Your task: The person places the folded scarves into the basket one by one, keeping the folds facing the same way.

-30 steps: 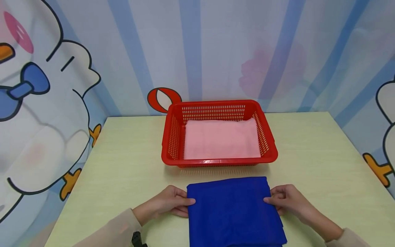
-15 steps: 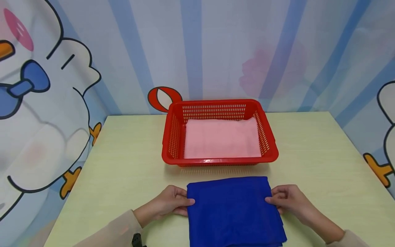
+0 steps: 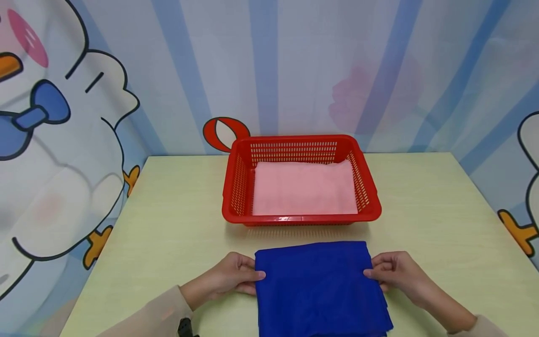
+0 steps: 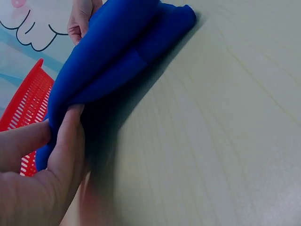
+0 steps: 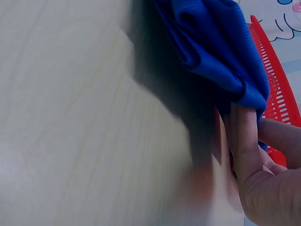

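A folded blue cloth lies at the front of the table, its lower part cut off by the head view's edge. My left hand pinches its left side, thumb on top and fingers beneath. On the opposite side my right hand pinches the cloth's right edge the same way. Both wrist views show the blue cloth in several soft layers, with a shadow beneath its edge. In the right wrist view the layers of the cloth hang loosely above the fingers.
Just beyond the cloth stands a red plastic basket with slotted walls. A folded pink cloth lies inside it. The pale wooden table meets a patterned wall at the back.
My right hand has shifted very slightly to the right, and the cloth's right edge with it. Both hands keep their pinch; the head view has tilted a little.
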### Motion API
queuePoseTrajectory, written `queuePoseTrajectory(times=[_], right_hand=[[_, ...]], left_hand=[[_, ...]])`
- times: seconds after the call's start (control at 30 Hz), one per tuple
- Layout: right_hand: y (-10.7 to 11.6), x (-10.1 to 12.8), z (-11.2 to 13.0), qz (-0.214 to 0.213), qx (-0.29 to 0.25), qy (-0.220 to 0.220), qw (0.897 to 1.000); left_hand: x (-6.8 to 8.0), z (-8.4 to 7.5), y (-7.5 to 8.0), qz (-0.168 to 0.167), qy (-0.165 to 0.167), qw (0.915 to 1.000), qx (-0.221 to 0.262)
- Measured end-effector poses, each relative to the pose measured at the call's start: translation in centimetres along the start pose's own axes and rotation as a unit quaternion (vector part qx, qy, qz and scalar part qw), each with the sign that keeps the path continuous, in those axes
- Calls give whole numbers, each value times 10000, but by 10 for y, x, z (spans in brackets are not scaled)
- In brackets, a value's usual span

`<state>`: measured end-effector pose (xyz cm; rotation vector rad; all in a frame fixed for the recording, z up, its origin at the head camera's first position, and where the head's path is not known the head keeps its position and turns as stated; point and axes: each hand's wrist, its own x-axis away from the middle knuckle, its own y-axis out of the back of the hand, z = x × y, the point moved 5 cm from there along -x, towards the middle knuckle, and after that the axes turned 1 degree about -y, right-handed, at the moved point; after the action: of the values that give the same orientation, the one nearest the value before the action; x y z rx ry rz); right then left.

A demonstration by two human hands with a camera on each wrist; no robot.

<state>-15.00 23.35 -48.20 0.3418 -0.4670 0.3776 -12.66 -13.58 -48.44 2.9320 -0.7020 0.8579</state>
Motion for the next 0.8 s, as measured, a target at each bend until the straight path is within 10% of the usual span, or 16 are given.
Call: queuePoseTrajectory(times=[0.8], right_hand=[[-1,12,8,259,-348,25,9991]], left_hand=[[15,-13,-1,296,-138,9993,179]])
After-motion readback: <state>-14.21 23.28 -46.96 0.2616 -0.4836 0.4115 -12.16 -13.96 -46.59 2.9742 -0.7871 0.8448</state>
